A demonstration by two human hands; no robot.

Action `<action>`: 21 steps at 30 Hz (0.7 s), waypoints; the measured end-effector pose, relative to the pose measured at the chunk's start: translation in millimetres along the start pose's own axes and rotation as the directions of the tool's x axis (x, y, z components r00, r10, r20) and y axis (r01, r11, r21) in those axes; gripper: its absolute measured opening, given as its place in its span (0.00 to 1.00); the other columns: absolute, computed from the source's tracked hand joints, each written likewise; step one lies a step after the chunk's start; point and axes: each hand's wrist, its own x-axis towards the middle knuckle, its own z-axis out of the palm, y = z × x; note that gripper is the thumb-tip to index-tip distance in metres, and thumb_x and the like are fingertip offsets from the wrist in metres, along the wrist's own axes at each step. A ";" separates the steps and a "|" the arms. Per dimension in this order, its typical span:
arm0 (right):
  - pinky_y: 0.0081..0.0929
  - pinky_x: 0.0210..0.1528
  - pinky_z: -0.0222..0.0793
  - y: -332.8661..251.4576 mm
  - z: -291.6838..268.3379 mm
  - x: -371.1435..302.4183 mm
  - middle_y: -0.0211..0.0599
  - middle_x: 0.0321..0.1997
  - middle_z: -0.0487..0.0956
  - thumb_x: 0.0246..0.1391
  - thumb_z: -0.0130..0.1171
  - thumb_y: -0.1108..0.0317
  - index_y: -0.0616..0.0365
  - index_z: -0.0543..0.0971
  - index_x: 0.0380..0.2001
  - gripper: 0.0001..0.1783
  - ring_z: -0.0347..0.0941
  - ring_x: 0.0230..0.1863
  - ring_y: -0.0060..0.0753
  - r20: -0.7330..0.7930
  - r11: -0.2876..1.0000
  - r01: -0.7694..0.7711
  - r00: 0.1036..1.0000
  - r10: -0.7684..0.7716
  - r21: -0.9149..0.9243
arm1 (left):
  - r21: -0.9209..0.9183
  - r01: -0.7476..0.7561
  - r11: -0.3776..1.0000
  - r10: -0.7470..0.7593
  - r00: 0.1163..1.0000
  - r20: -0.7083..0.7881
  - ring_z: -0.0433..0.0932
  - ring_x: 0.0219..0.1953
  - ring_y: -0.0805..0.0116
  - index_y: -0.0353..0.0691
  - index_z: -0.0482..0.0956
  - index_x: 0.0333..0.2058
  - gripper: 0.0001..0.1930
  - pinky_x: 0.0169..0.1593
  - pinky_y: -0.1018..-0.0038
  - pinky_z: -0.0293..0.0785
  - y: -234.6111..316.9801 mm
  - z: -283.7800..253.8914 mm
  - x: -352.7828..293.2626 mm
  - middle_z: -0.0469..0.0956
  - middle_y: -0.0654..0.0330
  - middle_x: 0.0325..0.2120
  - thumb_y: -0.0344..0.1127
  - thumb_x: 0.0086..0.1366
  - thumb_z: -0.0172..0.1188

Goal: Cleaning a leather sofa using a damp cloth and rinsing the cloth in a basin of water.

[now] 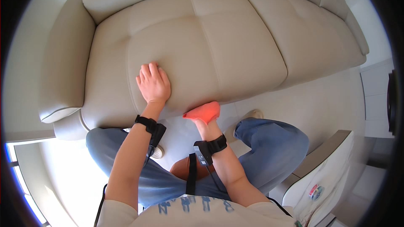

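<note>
My left hand lies palm down on the beige sofa, its fingers stretched out on the seat cushion. Down by the seat's front edge, my right hand has a bright coral cloth over it, against the lower front of the sofa. The cloth hides the fingers of that hand. A black strapped device sits on each wrist, the left one and the right one, with a thin cable running back from it.
My bent knees in blue trousers flank both arms. A marble-topped table with a small round container stands at the lower right. The sofa's armrest rises at the left, and pale floor runs along the sofa front.
</note>
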 end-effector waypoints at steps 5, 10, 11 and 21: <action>0.33 0.60 0.57 -7.0 19.5 -30.6 0.30 0.60 0.66 0.61 0.41 0.48 0.53 0.65 0.56 0.27 0.59 0.60 0.33 -0.003 0.993 -0.072 0.997 0.073 -0.093 | -0.258 0.012 0.966 0.001 0.999 0.047 0.71 0.37 0.58 0.42 0.70 0.38 0.08 0.41 0.65 0.62 -11.8 -10.7 0.1 0.70 0.58 0.34 0.34 0.60 0.51; 0.33 0.60 0.57 2.3 -10.7 -14.8 0.30 0.60 0.65 0.61 0.42 0.48 0.54 0.64 0.57 0.28 0.58 0.60 0.33 -0.041 0.982 -0.078 0.997 0.072 -0.173 | -0.242 -0.030 0.970 0.049 0.996 0.069 0.71 0.36 0.57 0.41 0.70 0.38 0.07 0.40 0.65 0.64 -42.8 -39.2 0.3 0.71 0.57 0.32 0.31 0.60 0.52; 0.33 0.60 0.57 4.6 -18.7 -10.4 0.31 0.60 0.65 0.61 0.43 0.47 0.54 0.64 0.57 0.28 0.58 0.60 0.33 -0.045 0.979 -0.076 0.997 0.069 -0.191 | -0.153 -0.046 0.987 0.048 0.999 0.013 0.71 0.35 0.56 0.40 0.69 0.36 0.06 0.39 0.64 0.64 -57.7 -42.3 0.4 0.70 0.57 0.31 0.31 0.60 0.52; 0.33 0.62 0.55 27.3 -116.6 42.4 0.32 0.61 0.65 0.60 0.45 0.47 0.56 0.63 0.58 0.30 0.57 0.62 0.34 -0.116 0.896 -0.131 0.989 0.089 -0.425 | -0.033 0.112 0.993 -0.115 0.986 -0.119 0.67 0.30 0.55 0.40 0.64 0.24 0.06 0.36 0.63 0.63 -83.4 -31.2 -6.9 0.65 0.57 0.24 0.31 0.56 0.53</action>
